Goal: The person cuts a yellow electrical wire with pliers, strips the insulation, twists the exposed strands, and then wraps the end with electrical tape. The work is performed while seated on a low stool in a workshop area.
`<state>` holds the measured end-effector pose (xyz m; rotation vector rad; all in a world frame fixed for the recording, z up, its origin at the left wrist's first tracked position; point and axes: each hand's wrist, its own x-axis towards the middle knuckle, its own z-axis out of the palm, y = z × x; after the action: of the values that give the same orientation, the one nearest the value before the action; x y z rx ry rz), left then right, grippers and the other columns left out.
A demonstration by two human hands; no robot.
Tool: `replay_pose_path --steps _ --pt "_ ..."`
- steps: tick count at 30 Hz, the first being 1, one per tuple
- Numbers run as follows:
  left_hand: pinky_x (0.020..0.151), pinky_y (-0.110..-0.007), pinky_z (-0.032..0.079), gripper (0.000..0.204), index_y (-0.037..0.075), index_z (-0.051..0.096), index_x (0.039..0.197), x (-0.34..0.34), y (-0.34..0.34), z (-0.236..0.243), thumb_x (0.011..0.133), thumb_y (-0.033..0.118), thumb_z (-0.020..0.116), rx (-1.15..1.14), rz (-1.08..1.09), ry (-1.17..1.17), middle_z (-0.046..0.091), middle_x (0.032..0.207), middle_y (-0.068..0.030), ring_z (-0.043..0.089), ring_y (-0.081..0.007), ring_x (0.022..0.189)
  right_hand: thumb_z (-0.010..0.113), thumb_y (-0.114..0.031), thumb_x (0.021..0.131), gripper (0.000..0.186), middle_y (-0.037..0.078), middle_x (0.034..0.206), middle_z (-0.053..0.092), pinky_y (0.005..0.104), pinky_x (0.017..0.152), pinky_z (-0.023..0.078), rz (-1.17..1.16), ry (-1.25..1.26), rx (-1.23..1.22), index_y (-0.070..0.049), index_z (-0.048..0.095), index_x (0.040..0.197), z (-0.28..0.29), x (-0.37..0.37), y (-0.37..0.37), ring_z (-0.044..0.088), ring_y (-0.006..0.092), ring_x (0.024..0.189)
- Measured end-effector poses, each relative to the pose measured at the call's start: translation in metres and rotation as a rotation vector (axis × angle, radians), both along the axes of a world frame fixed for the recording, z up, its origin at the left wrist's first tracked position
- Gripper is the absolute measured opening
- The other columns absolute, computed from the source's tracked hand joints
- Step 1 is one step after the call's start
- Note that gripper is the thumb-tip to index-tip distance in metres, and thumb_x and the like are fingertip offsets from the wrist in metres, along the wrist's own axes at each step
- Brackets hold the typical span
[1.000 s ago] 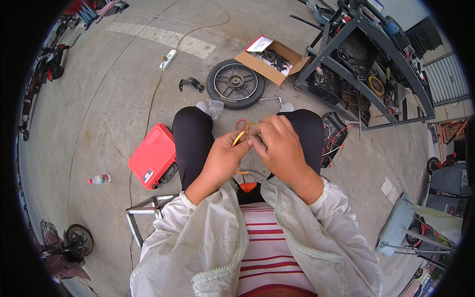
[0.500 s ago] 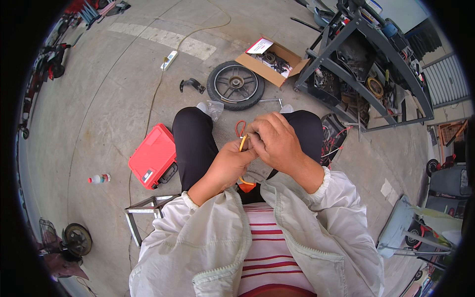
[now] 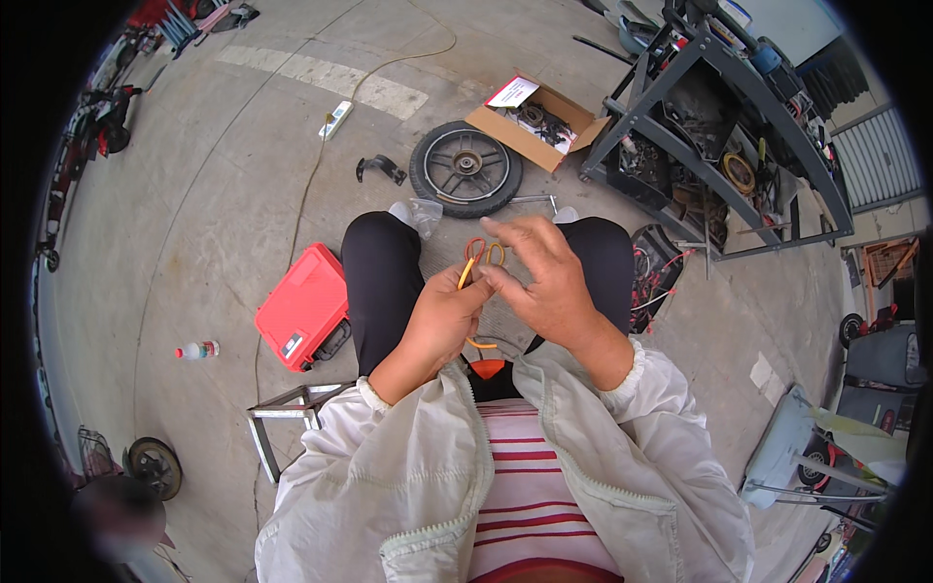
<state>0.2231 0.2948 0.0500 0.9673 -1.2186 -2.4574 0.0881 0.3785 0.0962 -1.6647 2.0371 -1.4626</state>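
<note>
"One grip closed, or both?"

"One. The left grip (image 3: 447,313) is pinching a yellow wire (image 3: 466,273) between thumb and fingers. The right grip (image 3: 554,291) is just beside it, thumb and forefinger spread apart; I can't tell whether that thumb touches the wire."

"Where is the wire, exactly?"

"In front of the jacket (image 3: 418,466), held up between the legs (image 3: 379,282). Just past the left grip, a red loop (image 3: 468,250) and a yellow loop (image 3: 502,255) show side by side."

"And round about?"

"A red case (image 3: 303,301) on the floor (image 3: 224,243), beside the left leg. Ahead, a wheel (image 3: 467,163) lies flat with an open box (image 3: 515,143) next to it. Well off to the left, a bottle (image 3: 198,350) lies on its side."
</note>
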Motion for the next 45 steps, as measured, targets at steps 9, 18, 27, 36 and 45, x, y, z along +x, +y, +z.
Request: replay_pose_path --steps 9,18,27,36,45 --pt "0.058 -0.02 0.034 0.014 0.001 0.063 0.097 0.0 0.003 0.011 0.098 0.015 0.061 -0.112 0.013 -0.005 0.054 0.077 0.0052 0.042 -0.0013 0.068 0.074 -0.006 0.078 0.016 0.011 0.09 0.061 0.0423 0.075 0.05 0.034 0.117 0.013 -0.004 0.062 0.088 -0.015 -0.003 -0.001 0.061 0.0326 0.086" --pt "0.065 -0.024 0.043 0.013 -0.001 0.063 0.101 -0.003 0.008 -0.011 0.094 0.009 0.06 -0.546 -0.025 -0.081 0.061 0.08 -0.0003 0.051 -0.0055 0.073 0.071 -0.009 0.078 0.017 0.013 0.084 0.055 0.0434 0.069 0.05 -0.006 0.241 0.102 -0.004 0.057 0.088 -0.024 -0.002 -0.003 0.059 0.0339 0.079" --pt "0.062 -0.028 0.044 0.017 -0.003 0.062 0.099 -0.006 0.007 0.004 0.095 0.013 0.063 -0.666 -0.044 -0.13 0.059 0.074 -0.005 0.052 -0.0087 0.068 0.071 -0.006 0.078 0.018 0.011 0.079 0.056 0.043 0.066 0.05 -0.191 0.278 -0.006 -0.004 0.055 0.087 -0.024 -0.012 -0.015 0.059 0.0326 0.074" --pt "0.045 -0.021 0.024 0.015 0.004 0.061 0.097 0.004 0.001 0.0 0.098 0.018 0.063 -0.077 -0.049 -0.003 0.044 0.066 0.0072 0.032 -0.0013 0.051 0.071 -0.008 0.084 0.02 0.008 0.088 0.062 0.0326 0.071 0.05 0.024 -0.31 0.174 -0.003 0.068 0.103 0.002 -0.055 -0.004 0.061 0.0205 0.077" --pt "0.043 -0.021 0.025 0.02 0.001 0.062 0.107 0.001 -0.002 -0.004 0.097 0.019 0.064 -0.075 -0.066 0.019 0.045 0.065 0.0081 0.034 -0.0009 0.048 0.068 -0.01 0.081 0.016 0.01 0.088 0.062 0.0355 0.072 0.051 0.158 -0.265 0.346 -0.004 0.071 0.096 0.01 -0.03 -0.004 0.063 0.0227 0.08"
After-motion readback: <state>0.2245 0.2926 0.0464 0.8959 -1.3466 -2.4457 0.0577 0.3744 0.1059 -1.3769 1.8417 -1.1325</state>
